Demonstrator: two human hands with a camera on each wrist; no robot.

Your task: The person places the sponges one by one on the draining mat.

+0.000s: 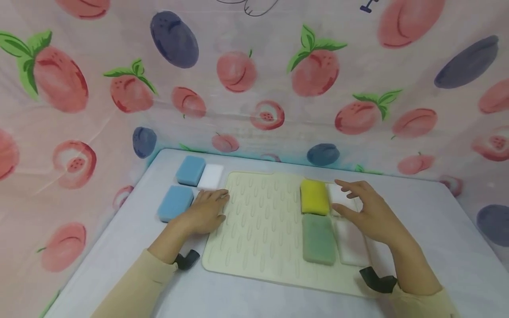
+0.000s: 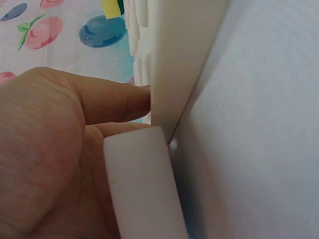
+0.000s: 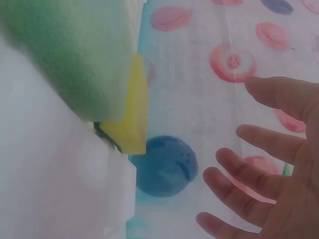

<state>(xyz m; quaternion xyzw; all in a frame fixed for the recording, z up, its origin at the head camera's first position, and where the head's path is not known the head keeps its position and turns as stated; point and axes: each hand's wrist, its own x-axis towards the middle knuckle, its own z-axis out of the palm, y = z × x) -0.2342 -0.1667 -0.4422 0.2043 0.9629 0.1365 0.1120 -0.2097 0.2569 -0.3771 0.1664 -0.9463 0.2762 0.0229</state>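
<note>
My left hand reaches over the left edge of a cream ridged mat. In the left wrist view its thumb and a finger extend to the mat's side, with a white sponge block just under the palm. My right hand hovers over the mat's right side, fingers apart and holding nothing. Below it lie two white sponges, a rear one partly hidden by the fingers and a front one. Left of these sit a yellow sponge and a green sponge.
Two blue sponges lie left of the mat, the nearer one beside my left wrist. Another white sponge lies by the rear blue one. A fruit-print curtain hangs behind the white table. Dark wrist pieces hang under both wrists.
</note>
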